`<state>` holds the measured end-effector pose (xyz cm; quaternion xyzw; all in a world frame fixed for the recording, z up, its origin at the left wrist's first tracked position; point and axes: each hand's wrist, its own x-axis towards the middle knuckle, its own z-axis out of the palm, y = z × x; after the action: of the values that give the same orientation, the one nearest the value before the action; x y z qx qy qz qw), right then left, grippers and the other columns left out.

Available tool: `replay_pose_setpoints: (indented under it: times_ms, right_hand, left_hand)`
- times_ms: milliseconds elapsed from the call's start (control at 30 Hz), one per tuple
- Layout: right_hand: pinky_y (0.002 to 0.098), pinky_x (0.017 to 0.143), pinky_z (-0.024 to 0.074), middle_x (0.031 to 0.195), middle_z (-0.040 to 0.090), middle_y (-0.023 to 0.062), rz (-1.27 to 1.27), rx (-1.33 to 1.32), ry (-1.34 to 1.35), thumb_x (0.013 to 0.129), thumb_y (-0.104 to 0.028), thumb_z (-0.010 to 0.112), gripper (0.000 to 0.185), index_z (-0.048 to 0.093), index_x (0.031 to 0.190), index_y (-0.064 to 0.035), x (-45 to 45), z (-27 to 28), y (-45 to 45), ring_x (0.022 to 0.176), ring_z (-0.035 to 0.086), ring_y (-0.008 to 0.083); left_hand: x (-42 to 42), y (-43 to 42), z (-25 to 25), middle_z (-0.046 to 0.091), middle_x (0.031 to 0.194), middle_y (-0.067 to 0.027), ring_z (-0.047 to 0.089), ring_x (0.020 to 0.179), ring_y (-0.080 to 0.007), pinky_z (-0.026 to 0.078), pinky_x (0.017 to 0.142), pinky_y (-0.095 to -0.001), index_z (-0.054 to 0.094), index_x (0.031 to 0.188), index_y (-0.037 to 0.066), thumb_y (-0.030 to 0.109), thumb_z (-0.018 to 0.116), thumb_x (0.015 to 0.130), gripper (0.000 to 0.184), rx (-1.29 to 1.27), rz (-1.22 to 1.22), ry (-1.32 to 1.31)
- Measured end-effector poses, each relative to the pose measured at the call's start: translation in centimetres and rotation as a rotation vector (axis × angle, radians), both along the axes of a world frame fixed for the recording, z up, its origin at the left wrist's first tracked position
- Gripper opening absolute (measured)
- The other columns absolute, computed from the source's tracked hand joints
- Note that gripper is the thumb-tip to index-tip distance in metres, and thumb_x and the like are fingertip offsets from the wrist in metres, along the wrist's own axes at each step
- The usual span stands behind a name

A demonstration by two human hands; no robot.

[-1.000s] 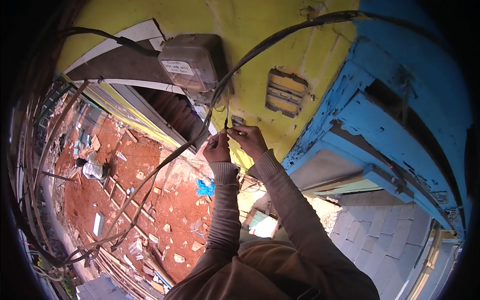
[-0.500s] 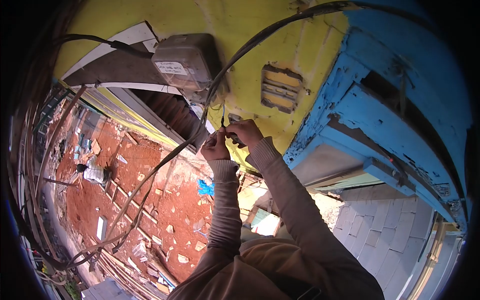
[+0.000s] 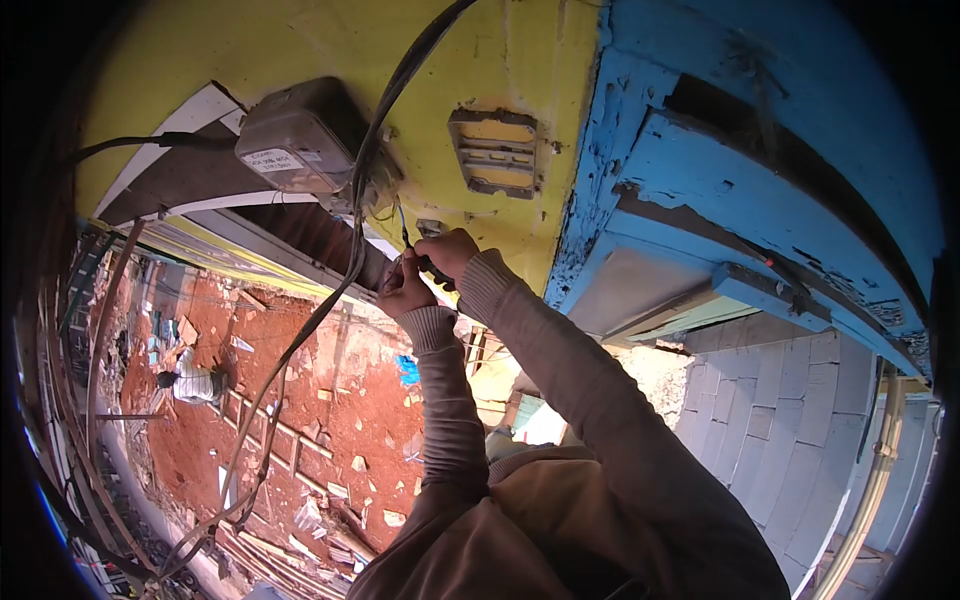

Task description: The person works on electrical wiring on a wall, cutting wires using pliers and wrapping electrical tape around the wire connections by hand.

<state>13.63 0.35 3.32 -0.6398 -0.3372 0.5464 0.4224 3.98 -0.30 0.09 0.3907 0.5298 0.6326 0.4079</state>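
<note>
My left hand [image 3: 405, 290] is closed, fingertips pinched on the lower end of a thin wire [image 3: 404, 225], blue above and black near the fingers. Right beside it, my right hand [image 3: 450, 252] is closed around a dark tool [image 3: 438, 273], mostly hidden by the palm; its kind cannot be made out. The fingertips of both hands meet at the wire's end. Above them, a grey meter box [image 3: 300, 140] with a white label is fixed to the yellow wall [image 3: 430, 60]. A small grey fitting [image 3: 430, 228] sits on the wall just above my right hand.
Thick black cables [image 3: 362, 170] hang down past the box, left of my hands. A vent frame [image 3: 497, 152] is set in the wall. Blue boards [image 3: 690, 230] jut out at right. Far below lies red ground [image 3: 330, 400] with debris, bamboo poles and a crouching person [image 3: 195, 383].
The view has shifted, so wall, box and hands appear further left. Both hands stay together at the wire's end, with the grip much the same.
</note>
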Motion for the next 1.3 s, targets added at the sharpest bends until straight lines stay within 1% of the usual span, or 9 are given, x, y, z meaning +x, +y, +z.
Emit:
replay_pose_setpoints:
  times_ms: [200, 300, 433, 567, 633, 900, 1000, 1167, 1300]
  right_hand:
    - [0.0381, 0.077, 0.0555, 0.092, 0.073, 0.0159, 0.157, -0.084, -0.479, 0.078, -0.044, 0.071, 0.044, 0.073, 0.096, -0.0034, 0.2, -3.9, 0.6, 0.09, 0.071, 0.029]
    - [0.041, 0.086, 0.0541, 0.1, 0.072, 0.0187, 0.083, -0.312, -0.265, 0.079, -0.04, 0.068, 0.045, 0.071, 0.102, -0.0023, -3.6, -15.4, -3.4, 0.101, 0.069, 0.0331]
    - [0.0452, 0.074, 0.0567, 0.088, 0.072, 0.02, 0.441, 0.093, -0.843, 0.089, -0.03, 0.051, 0.034, 0.073, 0.085, -0.0047, -7.3, -20.2, -9.7, 0.08, 0.07, 0.0349]
    - [0.0443, 0.085, 0.0537, 0.098, 0.071, 0.019, 0.498, 0.052, -0.765, 0.09, -0.033, 0.052, 0.035, 0.073, 0.093, -0.0058, -6.4, -22.5, -11.6, 0.094, 0.069, 0.0329]
    - [0.0409, 0.083, 0.0551, 0.095, 0.072, 0.0134, 0.661, 0.116, -1.101, 0.09, -0.021, 0.054, 0.022, 0.073, 0.093, -0.0089, -4.5, -19.0, -12.6, 0.093, 0.07, 0.0279]
    - [0.0322, 0.061, 0.0526, 0.072, 0.07, 0.0066, 0.139, 0.233, -0.607, 0.085, -0.026, 0.063, 0.027, 0.073, 0.076, -0.0024, -0.8, -23.1, -17.0, 0.062, 0.063, 0.015]
    - [0.0249, 0.046, 0.0462, 0.067, 0.062, -0.0006, -0.123, -0.162, -0.035, 0.09, -0.031, 0.064, 0.029, 0.074, 0.088, -0.0041, 0.6, -15.7, -19.1, 0.058, 0.057, 0.007]
    - [0.0275, 0.055, 0.047, 0.064, 0.064, 0.0074, -0.247, 0.204, -0.213, 0.089, -0.025, 0.066, 0.028, 0.072, 0.087, 0.0015, 4.9, -10.1, -22.6, 0.06, 0.061, 0.0114]
    - [0.0291, 0.061, 0.0513, 0.072, 0.068, 0.0119, -0.507, 0.376, -0.352, 0.085, -0.013, 0.068, 0.018, 0.068, 0.089, 0.004, 9.2, -2.4, -25.5, 0.068, 0.065, 0.0123]
  left_hand:
    - [0.3, -0.2, 0.7, 0.071, 0.075, -0.0078, 0.06, 0.064, -0.0122, 0.047, 0.062, -0.0276, 0.072, 0.086, -0.009, 0.011, 0.073, 0.088, 0.021, 0.051, -0.004, 0.042]
    - [-2.0, -0.3, 0.4, 0.07, 0.072, -0.0052, 0.055, 0.062, -0.0094, 0.044, 0.062, -0.0284, 0.071, 0.082, -0.007, 0.017, 0.075, 0.088, 0.025, 0.084, 0.031, 0.052]
    - [-0.6, -0.6, 0.8, 0.073, 0.078, -0.0094, 0.063, 0.068, -0.011, 0.049, 0.063, -0.0265, 0.069, 0.077, -0.005, 0.016, 0.08, 0.083, 0.025, 0.094, 0.008, 0.166]
    - [0.1, 0.1, -1.9, 0.072, 0.082, -0.01, 0.065, 0.072, -0.0127, 0.053, 0.067, -0.0248, 0.067, 0.088, -0.003, 0.006, 0.084, 0.078, 0.022, 0.171, 0.116, 0.027]
    - [0.6, 0.2, -2.7, 0.072, 0.082, -0.0096, 0.065, 0.071, -0.0114, 0.052, 0.066, -0.0243, 0.067, 0.089, -0.003, 0.006, 0.084, 0.077, 0.023, 0.208, 0.147, -0.066]
    - [0.7, -0.5, -1.1, 0.069, 0.071, -0.0046, 0.058, 0.063, -0.0094, 0.047, 0.06, -0.0246, 0.069, 0.075, -0.003, 0.015, 0.084, 0.08, 0.023, 0.155, 0.185, 0.063]
    - [0.1, -0.5, -0.4, 0.069, 0.071, -0.0075, 0.058, 0.064, -0.0108, 0.045, 0.061, -0.0283, 0.07, 0.076, -0.005, 0.02, 0.082, 0.082, 0.028, 0.03, 0.064, 0.048]
    - [0.1, -0.7, -1.9, 0.071, 0.089, -0.0093, 0.063, 0.081, -0.0139, 0.05, 0.078, -0.0284, 0.07, 0.094, -0.007, 0.015, 0.083, 0.08, 0.029, 0.021, -0.054, -0.077]
    - [-1.5, -2.0, -5.8, 0.059, 0.13, -0.0199, 0.056, 0.117, -0.0252, 0.044, 0.1, -0.0378, 0.054, 0.131, -0.009, 0.027, 0.084, 0.079, 0.069, 0.012, -0.135, 0.085]
